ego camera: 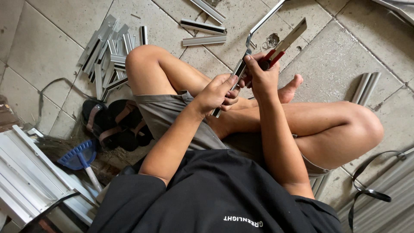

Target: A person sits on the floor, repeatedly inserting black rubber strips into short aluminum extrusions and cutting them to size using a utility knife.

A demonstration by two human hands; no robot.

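Right hand (264,77) grip clamps a red utility knife (285,42) above the metal strip (238,69) clamped in left hand (217,92) grip.

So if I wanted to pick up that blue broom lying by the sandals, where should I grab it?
Probably the pale handle of the blue plastic broom. It is a thin straight shaft running toward the person's black shirt, and its blue fan-shaped head is wide and bristly. Coming from above, hands closing across the shaft, looks easiest, since the white metal frames crowd one side.
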